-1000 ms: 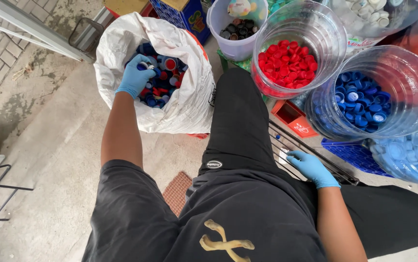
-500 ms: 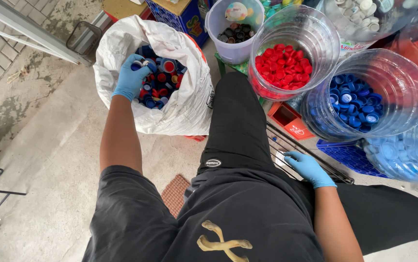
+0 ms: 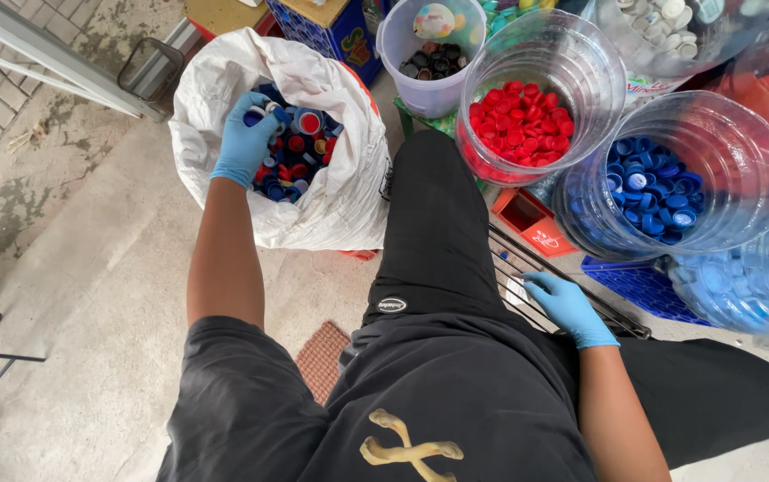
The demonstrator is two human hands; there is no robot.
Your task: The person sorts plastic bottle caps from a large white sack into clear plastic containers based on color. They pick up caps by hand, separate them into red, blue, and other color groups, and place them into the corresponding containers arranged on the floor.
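My left hand (image 3: 246, 141), in a blue glove, reaches into a white sack (image 3: 331, 201) full of mixed red and blue bottle caps (image 3: 299, 147); its fingers are curled over caps at the top of the pile. My right hand (image 3: 567, 306), also gloved in blue, rests with fingers apart on a dark wire rack (image 3: 527, 268) beside my outstretched leg in black trousers (image 3: 429, 232). It holds nothing.
Clear jars stand ahead: one with red caps (image 3: 518, 125), one with blue caps (image 3: 656, 192), a pale-blue one (image 3: 750, 281) at right. A lilac bucket (image 3: 429, 54) holds dark caps. A small red box (image 3: 527, 214) and blue crate (image 3: 634, 286) lie near the rack. Concrete floor at left.
My left hand has stayed in the sack, shifting slightly over the caps. The right hand rests in the same place on the rack.
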